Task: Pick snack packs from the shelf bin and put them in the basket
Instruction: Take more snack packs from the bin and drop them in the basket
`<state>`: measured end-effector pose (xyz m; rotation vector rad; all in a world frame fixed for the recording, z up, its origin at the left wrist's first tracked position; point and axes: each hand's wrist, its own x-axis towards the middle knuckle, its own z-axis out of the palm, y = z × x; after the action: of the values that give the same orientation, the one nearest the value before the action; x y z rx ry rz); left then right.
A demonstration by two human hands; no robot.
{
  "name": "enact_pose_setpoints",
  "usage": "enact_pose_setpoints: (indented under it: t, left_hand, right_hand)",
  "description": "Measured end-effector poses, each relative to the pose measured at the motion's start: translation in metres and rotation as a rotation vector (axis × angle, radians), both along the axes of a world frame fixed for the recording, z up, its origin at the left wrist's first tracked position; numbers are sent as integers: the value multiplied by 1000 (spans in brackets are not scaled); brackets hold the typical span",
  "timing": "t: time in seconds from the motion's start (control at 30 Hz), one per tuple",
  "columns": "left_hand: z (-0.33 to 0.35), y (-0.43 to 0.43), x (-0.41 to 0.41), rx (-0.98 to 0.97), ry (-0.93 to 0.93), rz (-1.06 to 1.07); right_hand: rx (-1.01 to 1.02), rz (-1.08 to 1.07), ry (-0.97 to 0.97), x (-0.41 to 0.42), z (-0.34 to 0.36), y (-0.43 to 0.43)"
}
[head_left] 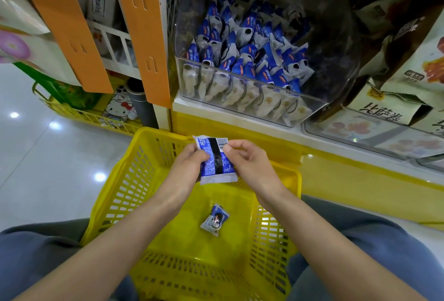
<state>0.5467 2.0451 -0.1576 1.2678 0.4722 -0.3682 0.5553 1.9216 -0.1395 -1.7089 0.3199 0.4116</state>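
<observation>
**Two-hand hold on one snack pack, over the basket**

Head view.

1. Grip. Left hand (189,168): fingers curled round the left edge of a blue and white snack pack (216,163). Right hand (249,161): thumb and forefinger pinch the right edge of the same pack. Neither hand is free. The pack is held back side up, with a barcode and a dark seam strip showing.

2. Position of held pack. It hangs in the air over the far part of the yellow basket (115,180). Its upper end is near the far rim, and it is clear of the basket bottom.

3. Pack already delivered. A second pack (215,220) lies on the basket bottom, below the held one and nearer the person. Neither hand touches it.

4. Source. The clear shelf bin (334,60) sits on the shelf above and beyond the basket, well apart from both hands. It is stocked with many like packs (247,43).

5. Step in hand (judged). The held pack is being put into the basket, and the task looks to be at an early stage.

6. Handling note (judged).
   - Draw the pack a little toward the body, away from the far rim.
   - Lower it before release.
   - Open both hands together so that it drops flat beside the lying pack.
   - The wrapper looks light and slippery, so a high drop could glance off the rim.
</observation>
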Motion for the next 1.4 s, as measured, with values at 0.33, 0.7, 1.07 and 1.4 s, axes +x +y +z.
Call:
enact_pose_setpoints:
  t: [0.33, 0.7, 1.07, 1.4]
  left_hand:
    - [8, 15, -6, 380, -434, -445]
    - [2, 15, -6, 474, -189, -263]
    - [5, 18, -12, 966, -417, -519]
    - [-2, 15, -7, 981, -401, -500]
  right_hand:
    - [-49, 124, 91, 10, 13, -13]
    - [137, 256, 103, 2, 14, -9]
    - [-49, 383, -16, 0, 2, -6]
    - [-184, 398, -54, 1, -4, -5]
